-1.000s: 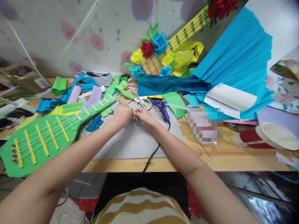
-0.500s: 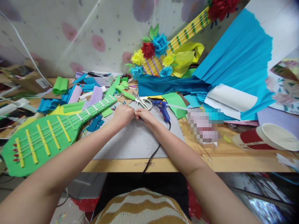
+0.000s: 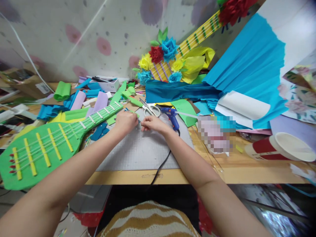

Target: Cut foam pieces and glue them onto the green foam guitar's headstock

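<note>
Over the grey cutting mat (image 3: 138, 153), my left hand (image 3: 125, 121) is closed, its fingers curled round something small and mostly hidden. My right hand (image 3: 153, 124) pinches just beside it, and a short thin piece shows between the two; its kind is too small to tell. White-handled scissors (image 3: 151, 109) lie right behind my right hand. To the right of them rests a blue glue gun (image 3: 172, 118), its black cord running to the front edge. Left of my hands lies a green paper guitar (image 3: 49, 144) with yellow strips and white strings.
Blue, green and purple crepe paper (image 3: 99, 101) crowds the back left. A yellow guitar (image 3: 163, 70) with paper flowers leans on the wall. Spread blue crepe paper (image 3: 249, 65) stands at the right, with a paper cup (image 3: 278, 147) lying in front of it.
My hands have drawn slightly apart, the left one shifting a little leftward. A thin piece now shows between them. The view has shifted slightly.
</note>
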`<control>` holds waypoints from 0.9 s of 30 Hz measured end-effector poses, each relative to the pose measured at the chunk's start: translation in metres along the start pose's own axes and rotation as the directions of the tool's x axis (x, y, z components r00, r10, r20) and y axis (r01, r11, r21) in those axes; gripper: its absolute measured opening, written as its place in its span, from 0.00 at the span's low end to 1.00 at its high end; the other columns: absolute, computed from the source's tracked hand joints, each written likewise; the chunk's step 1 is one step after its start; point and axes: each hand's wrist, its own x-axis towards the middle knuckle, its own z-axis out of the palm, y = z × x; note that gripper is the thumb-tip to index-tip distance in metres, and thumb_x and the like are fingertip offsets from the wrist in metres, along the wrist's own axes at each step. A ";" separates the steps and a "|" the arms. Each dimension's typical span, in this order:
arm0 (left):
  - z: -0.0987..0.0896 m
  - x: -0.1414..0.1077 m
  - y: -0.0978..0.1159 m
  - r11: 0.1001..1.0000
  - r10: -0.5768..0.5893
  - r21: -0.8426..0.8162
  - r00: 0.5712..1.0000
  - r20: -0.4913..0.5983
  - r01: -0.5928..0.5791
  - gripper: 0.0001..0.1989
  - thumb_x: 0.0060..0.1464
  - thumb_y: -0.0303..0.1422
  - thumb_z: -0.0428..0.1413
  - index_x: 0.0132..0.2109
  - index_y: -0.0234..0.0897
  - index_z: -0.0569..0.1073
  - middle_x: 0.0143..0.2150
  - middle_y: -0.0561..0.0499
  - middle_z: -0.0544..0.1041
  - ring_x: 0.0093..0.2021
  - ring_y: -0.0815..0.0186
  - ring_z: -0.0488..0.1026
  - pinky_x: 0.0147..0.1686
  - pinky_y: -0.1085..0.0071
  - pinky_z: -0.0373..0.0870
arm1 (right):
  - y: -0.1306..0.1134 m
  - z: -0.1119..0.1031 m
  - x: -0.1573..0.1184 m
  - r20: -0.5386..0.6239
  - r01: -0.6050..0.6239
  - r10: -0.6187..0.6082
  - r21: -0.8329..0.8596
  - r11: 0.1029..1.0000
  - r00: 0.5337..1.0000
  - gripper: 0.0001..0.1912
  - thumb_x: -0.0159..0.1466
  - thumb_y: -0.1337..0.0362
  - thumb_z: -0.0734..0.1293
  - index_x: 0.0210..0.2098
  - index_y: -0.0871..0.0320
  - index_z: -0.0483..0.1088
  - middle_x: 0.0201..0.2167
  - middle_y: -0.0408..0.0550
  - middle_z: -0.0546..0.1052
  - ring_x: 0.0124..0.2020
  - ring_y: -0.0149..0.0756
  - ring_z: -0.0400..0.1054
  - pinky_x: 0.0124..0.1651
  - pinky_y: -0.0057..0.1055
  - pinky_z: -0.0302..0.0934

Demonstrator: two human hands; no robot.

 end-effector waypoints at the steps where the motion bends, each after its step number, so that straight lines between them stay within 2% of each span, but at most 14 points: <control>1: 0.001 0.000 0.000 1.000 0.019 -0.009 1.000 0.005 -0.019 0.17 0.49 0.32 0.44 0.32 0.33 0.77 0.32 0.40 0.77 0.35 0.57 0.73 0.38 0.64 0.61 | 0.000 0.002 0.002 -0.009 0.006 -0.006 0.000 1.000 1.000 0.12 0.57 0.74 0.60 0.18 0.61 0.62 0.14 0.41 0.72 0.15 0.22 0.60 0.19 0.19 0.54; 5: 0.005 -0.001 0.000 0.997 0.071 -0.037 0.997 0.013 -0.071 0.16 0.49 0.33 0.44 0.33 0.35 0.77 0.32 0.42 0.78 0.36 0.59 0.73 0.39 0.65 0.61 | 0.004 0.002 0.005 -0.009 0.010 -0.011 -0.007 1.000 1.000 0.12 0.59 0.72 0.60 0.19 0.61 0.64 0.16 0.42 0.73 0.16 0.22 0.60 0.20 0.19 0.53; 9: 0.007 0.000 -0.003 0.999 0.019 -0.034 1.000 -0.006 -0.019 0.18 0.52 0.35 0.43 0.34 0.35 0.77 0.31 0.42 0.78 0.35 0.59 0.73 0.38 0.65 0.61 | 0.008 -0.010 0.002 0.122 -0.040 0.040 -0.003 0.999 0.992 0.10 0.59 0.64 0.63 0.23 0.62 0.66 0.22 0.46 0.76 0.20 0.23 0.65 0.22 0.19 0.56; 11: 0.006 0.000 -0.004 0.999 0.010 -0.030 1.000 -0.006 -0.010 0.18 0.52 0.36 0.43 0.35 0.36 0.77 0.31 0.42 0.78 0.34 0.59 0.73 0.38 0.65 0.61 | 0.009 -0.015 0.000 0.151 -0.053 0.053 -0.002 0.999 0.987 0.09 0.58 0.66 0.63 0.23 0.62 0.66 0.22 0.46 0.76 0.20 0.23 0.65 0.22 0.19 0.55; 15: 0.002 -0.001 -0.002 0.999 0.031 -0.030 0.999 0.020 -0.030 0.19 0.53 0.37 0.43 0.35 0.36 0.77 0.31 0.43 0.78 0.34 0.59 0.73 0.37 0.66 0.61 | 0.007 -0.015 0.001 0.107 -0.065 0.064 0.000 0.998 0.992 0.09 0.58 0.70 0.61 0.22 0.63 0.67 0.18 0.45 0.75 0.17 0.22 0.62 0.20 0.18 0.53; 27: -0.006 -0.004 0.005 0.998 0.004 -0.063 0.998 0.068 0.000 0.17 0.50 0.34 0.44 0.33 0.37 0.77 0.31 0.44 0.78 0.34 0.60 0.73 0.36 0.67 0.61 | 0.009 -0.008 0.005 0.094 -0.038 0.040 -0.015 0.999 0.995 0.13 0.60 0.72 0.58 0.21 0.62 0.64 0.16 0.42 0.73 0.16 0.21 0.61 0.19 0.18 0.52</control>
